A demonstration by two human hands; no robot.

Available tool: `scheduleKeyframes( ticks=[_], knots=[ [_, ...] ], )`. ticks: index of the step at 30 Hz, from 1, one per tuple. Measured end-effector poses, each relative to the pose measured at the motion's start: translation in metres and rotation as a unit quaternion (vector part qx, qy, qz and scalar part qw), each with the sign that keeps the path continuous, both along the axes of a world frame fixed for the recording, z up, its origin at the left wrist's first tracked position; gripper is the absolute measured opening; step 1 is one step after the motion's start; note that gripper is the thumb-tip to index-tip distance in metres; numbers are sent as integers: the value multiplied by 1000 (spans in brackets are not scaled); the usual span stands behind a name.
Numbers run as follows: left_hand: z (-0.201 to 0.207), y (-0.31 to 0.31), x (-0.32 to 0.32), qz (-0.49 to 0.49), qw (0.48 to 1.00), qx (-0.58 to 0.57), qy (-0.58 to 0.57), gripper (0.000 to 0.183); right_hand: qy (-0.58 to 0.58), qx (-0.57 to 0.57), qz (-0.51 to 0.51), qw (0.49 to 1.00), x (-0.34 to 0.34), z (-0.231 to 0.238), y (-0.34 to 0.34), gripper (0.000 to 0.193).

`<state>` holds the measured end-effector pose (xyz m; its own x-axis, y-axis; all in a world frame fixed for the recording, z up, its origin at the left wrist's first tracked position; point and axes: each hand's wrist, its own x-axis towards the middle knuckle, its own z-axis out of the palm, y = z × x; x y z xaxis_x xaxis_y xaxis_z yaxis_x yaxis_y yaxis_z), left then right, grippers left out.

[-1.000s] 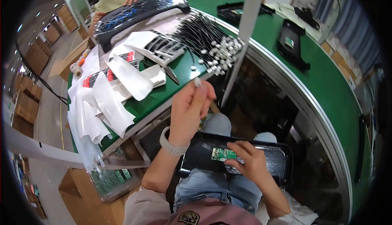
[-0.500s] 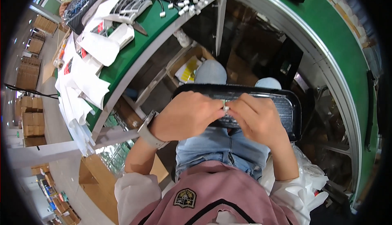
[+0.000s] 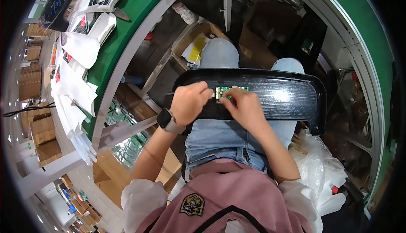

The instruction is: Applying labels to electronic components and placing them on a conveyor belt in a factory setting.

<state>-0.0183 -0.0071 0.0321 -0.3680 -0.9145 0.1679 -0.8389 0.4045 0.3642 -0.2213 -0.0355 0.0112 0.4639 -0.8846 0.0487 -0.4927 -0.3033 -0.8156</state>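
Observation:
A long black plastic tray-like part [image 3: 292,99] lies across my lap, its inside ribbed and shiny. Over its left half is a small green circuit board [image 3: 219,90] with pale connectors along its left end. Pinched on the board's front edge, the thumb and fingers of my right hand [image 3: 247,110] cover part of it. My left hand [image 3: 188,106] is closed just left of the board. A small white piece, which looks like a connector [image 3: 212,93], shows at its fingertips; any cable behind it is hidden by the hand.
A green bench [image 3: 122,34] curves along the left, with white curved parts [image 3: 80,49] and white-ended cables on it. An open carton [image 3: 186,49] stands beyond my knees. Clear plastic bags [image 3: 319,165] lie at my right, and a cardboard box [image 3: 112,178] at my left.
My hands have moved apart, uncovering the green board, with the left one shifting left. The tray sits farther right in view, and the view has tilted away from the bench's cables.

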Motion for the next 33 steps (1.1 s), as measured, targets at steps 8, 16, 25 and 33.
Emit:
scheduleKeyframes(
  ticks=[8, 16, 25, 33],
  knots=[
    [-15, -40, 3, -47, 992, 84, -86, 11, 101, -114, -113, 982, -24, -29, -12, 24],
    [-7, -46, -8, -143, 977, 12, -160, 8, 124, -133, -96, 979, -20, -31, -11, 25],
    [-10, -41, 0, -105, 985, 52, -128, 11, 139, -136, -91, 977, -19, -33, -6, 24],
    [-17, -52, 9, -135, 987, 44, -71, 14, 148, -136, -85, 976, -17, -37, -12, 24]
  ],
)
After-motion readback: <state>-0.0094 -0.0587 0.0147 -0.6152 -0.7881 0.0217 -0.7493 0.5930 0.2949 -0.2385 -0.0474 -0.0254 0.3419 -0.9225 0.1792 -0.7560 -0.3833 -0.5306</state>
